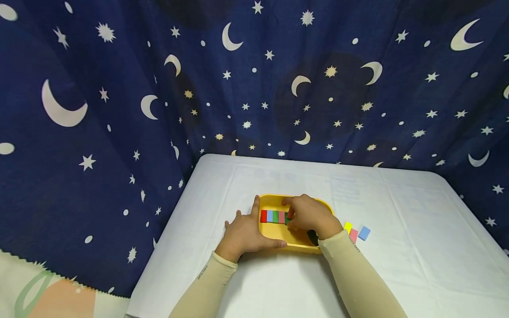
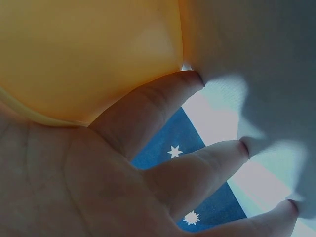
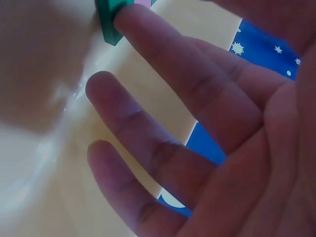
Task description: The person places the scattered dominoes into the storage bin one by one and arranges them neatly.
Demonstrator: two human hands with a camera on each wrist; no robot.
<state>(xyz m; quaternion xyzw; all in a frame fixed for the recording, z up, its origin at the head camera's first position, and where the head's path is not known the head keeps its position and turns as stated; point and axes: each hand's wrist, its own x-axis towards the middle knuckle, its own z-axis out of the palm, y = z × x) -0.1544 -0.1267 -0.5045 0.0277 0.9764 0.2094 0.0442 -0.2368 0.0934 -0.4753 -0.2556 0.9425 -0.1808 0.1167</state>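
Note:
A yellow tray [image 1: 274,233] sits on the white table. Inside it, a row of small coloured blocks runs left to right: a red block [image 1: 263,216], a light blue block [image 1: 270,216], a green block [image 1: 275,217] and a pink block [image 1: 281,217], then a dark green block [image 3: 109,24] at the right end. My right hand [image 1: 312,215] reaches into the tray and pinches the dark green block, its other fingers loose. With fingers spread and straight, my left hand [image 1: 248,232] braces the tray's left end, thumb along the front wall.
Right of the tray, a yellow block [image 1: 347,227], a pink block [image 1: 353,235] and a blue block [image 1: 364,233] lie on the table [image 1: 401,265]. A dark object [image 1: 313,237] shows beside my right wrist. Behind the table hangs a blue curtain [image 1: 278,88] with moons and stars.

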